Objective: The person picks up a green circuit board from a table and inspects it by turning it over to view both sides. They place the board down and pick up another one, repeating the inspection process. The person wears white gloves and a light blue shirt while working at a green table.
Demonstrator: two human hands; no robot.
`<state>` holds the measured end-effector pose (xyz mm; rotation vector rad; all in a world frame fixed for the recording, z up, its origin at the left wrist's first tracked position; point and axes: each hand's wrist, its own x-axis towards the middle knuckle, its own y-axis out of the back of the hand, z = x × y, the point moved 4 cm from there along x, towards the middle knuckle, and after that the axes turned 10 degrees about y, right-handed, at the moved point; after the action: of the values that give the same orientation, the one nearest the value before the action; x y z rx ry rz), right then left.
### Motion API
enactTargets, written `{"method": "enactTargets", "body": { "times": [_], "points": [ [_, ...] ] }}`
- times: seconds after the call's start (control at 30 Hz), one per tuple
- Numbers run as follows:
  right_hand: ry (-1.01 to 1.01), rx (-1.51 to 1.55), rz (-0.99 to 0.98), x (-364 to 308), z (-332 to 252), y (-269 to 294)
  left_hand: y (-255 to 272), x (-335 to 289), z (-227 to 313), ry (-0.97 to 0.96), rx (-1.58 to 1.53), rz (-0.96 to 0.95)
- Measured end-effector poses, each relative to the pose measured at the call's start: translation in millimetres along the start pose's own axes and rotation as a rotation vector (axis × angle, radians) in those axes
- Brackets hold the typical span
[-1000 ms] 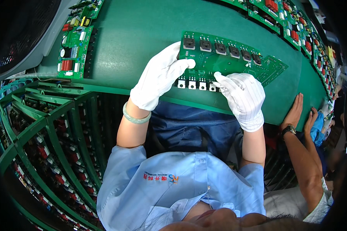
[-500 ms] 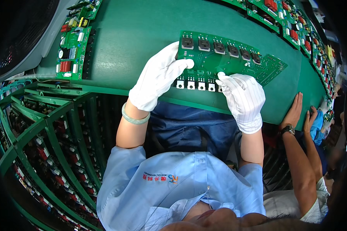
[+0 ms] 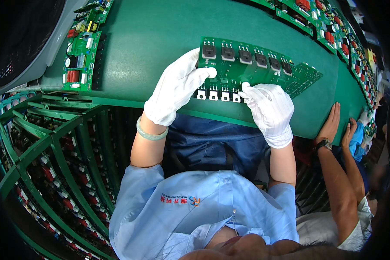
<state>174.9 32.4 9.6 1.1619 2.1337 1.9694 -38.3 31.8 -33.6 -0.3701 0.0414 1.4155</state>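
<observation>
A green circuit board (image 3: 229, 71) is held up over the near edge of the green table, its underside angled toward me. Large black transistors (image 3: 245, 56) stand along its far edge. Along the near edge runs a row of smaller transistors with pale metal tabs (image 3: 213, 95). My left hand (image 3: 175, 86), in a white glove, grips the board's left end, with the thumb on its face and the other fingers hidden behind. My right hand (image 3: 269, 108), in a striped white glove, is closed at the near edge, its fingertips over the right part of the tab row.
Populated circuit boards (image 3: 79, 65) lie at the table's left, and more boards (image 3: 329, 30) line its far right side. A green rack (image 3: 52, 134) filled with boards stands at lower left. Another person's hands (image 3: 331, 123) rest at the table's right edge.
My right hand has shifted slightly left along the near edge. The board has tilted and moved a little; my left hand keeps its hold on it.
</observation>
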Motion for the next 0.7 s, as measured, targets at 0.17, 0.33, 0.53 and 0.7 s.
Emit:
{"method": "enactTargets", "body": {
  "times": [0.17,0.33,0.53,0.7],
  "points": [
    [0.013,-0.074,0.068,-1.7,-1.3,2.5,-1.7,-0.3,-0.3,-0.023,-0.078,-0.007],
    [0.006,-0.095,0.038,-0.1,-3.0,4.9,-1.3,0.0,0.2,-0.034,-0.070,0.007],
    [0.014,-0.088,0.062,-2.2,-2.2,2.8,-0.8,1.3,-1.0,-0.019,-0.004,0.027],
    [0.011,-0.103,0.050,-2.3,-3.5,2.1,-0.5,0.2,-1.7,-0.018,-0.030,0.007]
  ]
}}
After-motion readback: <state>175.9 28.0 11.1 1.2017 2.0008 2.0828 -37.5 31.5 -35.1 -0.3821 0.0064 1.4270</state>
